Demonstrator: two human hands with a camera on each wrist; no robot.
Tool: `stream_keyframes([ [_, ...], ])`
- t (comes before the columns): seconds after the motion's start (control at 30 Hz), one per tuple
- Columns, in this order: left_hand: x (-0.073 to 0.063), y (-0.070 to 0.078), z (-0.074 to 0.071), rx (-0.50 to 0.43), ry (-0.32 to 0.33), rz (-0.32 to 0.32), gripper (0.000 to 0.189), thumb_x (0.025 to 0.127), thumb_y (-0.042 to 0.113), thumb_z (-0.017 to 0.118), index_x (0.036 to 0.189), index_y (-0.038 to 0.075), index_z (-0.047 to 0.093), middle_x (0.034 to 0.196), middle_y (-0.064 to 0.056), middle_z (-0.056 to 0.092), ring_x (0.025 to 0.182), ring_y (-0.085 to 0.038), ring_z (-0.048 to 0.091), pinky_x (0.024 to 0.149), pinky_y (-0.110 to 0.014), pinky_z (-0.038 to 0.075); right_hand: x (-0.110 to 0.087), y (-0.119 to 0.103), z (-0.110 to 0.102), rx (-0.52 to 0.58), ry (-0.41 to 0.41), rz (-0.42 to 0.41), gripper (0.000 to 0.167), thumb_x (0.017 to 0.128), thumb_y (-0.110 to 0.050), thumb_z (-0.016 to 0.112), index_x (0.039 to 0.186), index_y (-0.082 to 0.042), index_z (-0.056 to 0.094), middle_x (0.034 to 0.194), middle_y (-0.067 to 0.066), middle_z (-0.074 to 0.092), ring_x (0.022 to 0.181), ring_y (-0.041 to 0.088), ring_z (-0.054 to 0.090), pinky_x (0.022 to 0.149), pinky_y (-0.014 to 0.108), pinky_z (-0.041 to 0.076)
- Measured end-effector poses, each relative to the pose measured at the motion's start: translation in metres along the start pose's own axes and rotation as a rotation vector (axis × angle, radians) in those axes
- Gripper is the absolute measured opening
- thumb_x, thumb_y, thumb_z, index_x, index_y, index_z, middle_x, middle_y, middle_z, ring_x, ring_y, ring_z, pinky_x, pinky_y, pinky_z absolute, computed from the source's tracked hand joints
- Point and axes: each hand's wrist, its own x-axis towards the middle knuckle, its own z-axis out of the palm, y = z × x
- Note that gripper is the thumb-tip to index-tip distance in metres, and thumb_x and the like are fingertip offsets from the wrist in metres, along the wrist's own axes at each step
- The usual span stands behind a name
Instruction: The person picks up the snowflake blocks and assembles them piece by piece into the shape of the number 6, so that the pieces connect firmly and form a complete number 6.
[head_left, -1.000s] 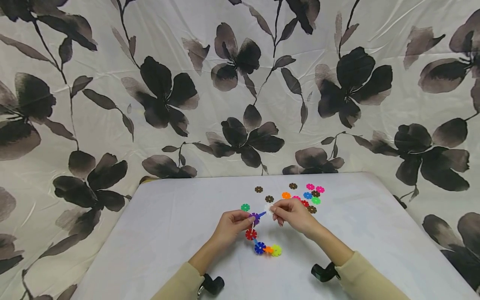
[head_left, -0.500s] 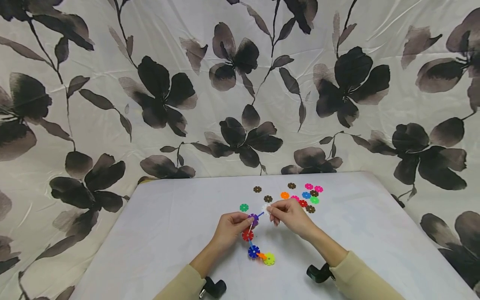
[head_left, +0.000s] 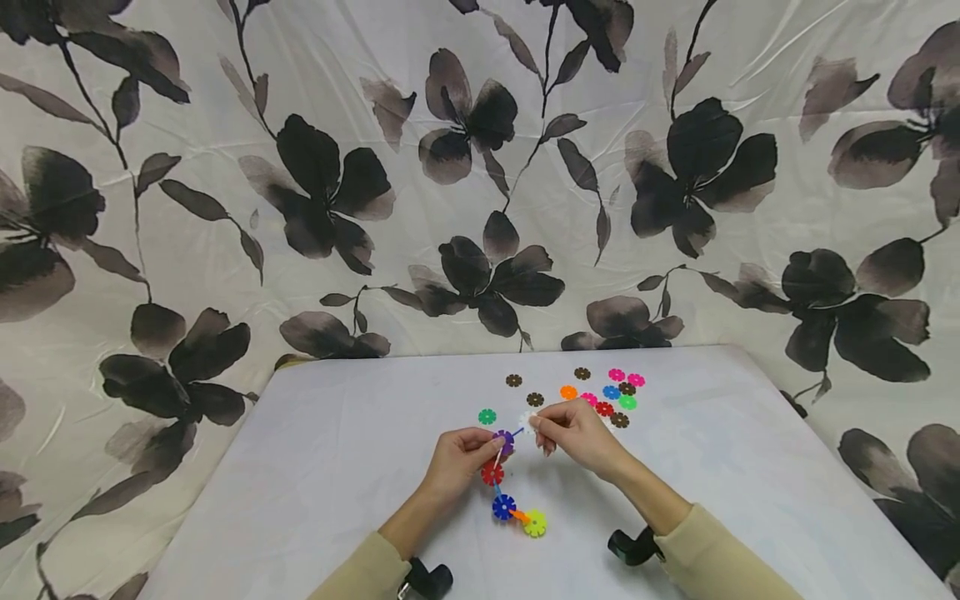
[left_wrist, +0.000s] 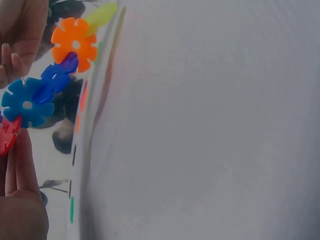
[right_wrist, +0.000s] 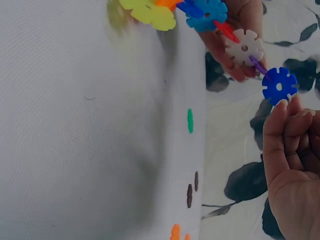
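Note:
A chain of notched, flower-shaped plastic interlocking discs hangs from my left hand [head_left: 456, 458], which pinches it near the purple disc [head_left: 504, 442]. Down the chain come a white disc [right_wrist: 244, 48], a red disc [head_left: 492, 473], a light-blue disc [left_wrist: 27, 104], a dark-blue disc [head_left: 504, 507], an orange disc [left_wrist: 75, 44] and a yellow disc [head_left: 535, 523] at the tail. Another blue disc [right_wrist: 280, 86] joins the purple one, pointing at my right hand [head_left: 577, 433]. Between right thumb and fingertips I pinch a white disc [head_left: 527, 422] at the blue disc's edge; its slot is hidden.
Loose discs lie toward the back of the white table [head_left: 337, 467]: a green disc [head_left: 487, 416] alone, several brown discs [head_left: 535, 400], and a cluster with orange [head_left: 568, 392], pink [head_left: 636, 380] and red [head_left: 603, 408] ones. A floral cloth [head_left: 480, 208] hangs behind.
The chain's yellow tail has swung down and slightly left. Both hands stay close together, the right one a little further left, still pinching the white disc.

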Motion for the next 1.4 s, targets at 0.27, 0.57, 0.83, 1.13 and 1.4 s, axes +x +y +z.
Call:
stream_keyframes([
  [0.27, -0.003, -0.0036, 0.001, -0.053, 0.005, -0.007, 0.023, 0.095, 0.008, 0.073, 0.106, -0.012, 0.071, 0.098, -0.02, 0.077, 0.085, -0.02, 0.077, 0.071, -0.023, 0.06, -0.0007, -0.0009, 0.003, -0.06, 0.02, 0.009, 0.023, 0.103, -0.017, 0.063, 0.09, -0.004, 0.076, 0.074, 0.019, 0.067, 0.064, 0.022, 0.063, 0.064, 0.029, 0.054],
  [0.57, -0.001, -0.0041, 0.0016, -0.074, -0.001, 0.011, 0.022, 0.095, 0.008, 0.073, 0.105, -0.012, 0.071, 0.096, -0.017, 0.078, 0.083, -0.017, 0.077, 0.068, -0.022, 0.059, -0.0022, 0.0014, 0.0029, -0.025, 0.026, 0.032, 0.025, 0.104, -0.017, 0.062, 0.087, -0.005, 0.075, 0.079, 0.031, 0.066, 0.063, 0.022, 0.063, 0.067, 0.03, 0.056],
  [0.83, 0.0006, 0.0034, 0.0014, -0.1, -0.015, 0.023, 0.021, 0.095, 0.006, 0.073, 0.105, -0.012, 0.07, 0.098, -0.018, 0.077, 0.088, -0.022, 0.077, 0.071, -0.024, 0.06, -0.0009, -0.0008, -0.0017, -0.019, -0.001, 0.024, 0.028, 0.104, -0.018, 0.063, 0.081, -0.004, 0.071, 0.069, 0.012, 0.065, 0.062, 0.023, 0.063, 0.065, 0.032, 0.055],
  [1.13, 0.0007, 0.0029, -0.0004, -0.068, -0.045, 0.033, 0.02, 0.095, 0.004, 0.072, 0.105, -0.013, 0.07, 0.097, -0.019, 0.077, 0.086, -0.019, 0.077, 0.074, -0.024, 0.06, -0.0031, 0.0014, -0.0026, 0.009, -0.054, 0.027, 0.027, 0.104, -0.016, 0.062, 0.082, -0.001, 0.069, 0.071, 0.017, 0.063, 0.064, 0.023, 0.061, 0.067, 0.031, 0.057],
  [1.4, 0.0008, 0.0015, -0.0024, -0.083, -0.053, 0.032, 0.021, 0.096, 0.008, 0.072, 0.106, -0.011, 0.071, 0.096, -0.017, 0.078, 0.086, -0.019, 0.077, 0.07, -0.023, 0.06, -0.0014, 0.0009, 0.0012, 0.062, -0.055, 0.018, 0.026, 0.104, -0.015, 0.062, 0.085, 0.001, 0.071, 0.072, 0.018, 0.063, 0.063, 0.022, 0.061, 0.066, 0.029, 0.057],
])
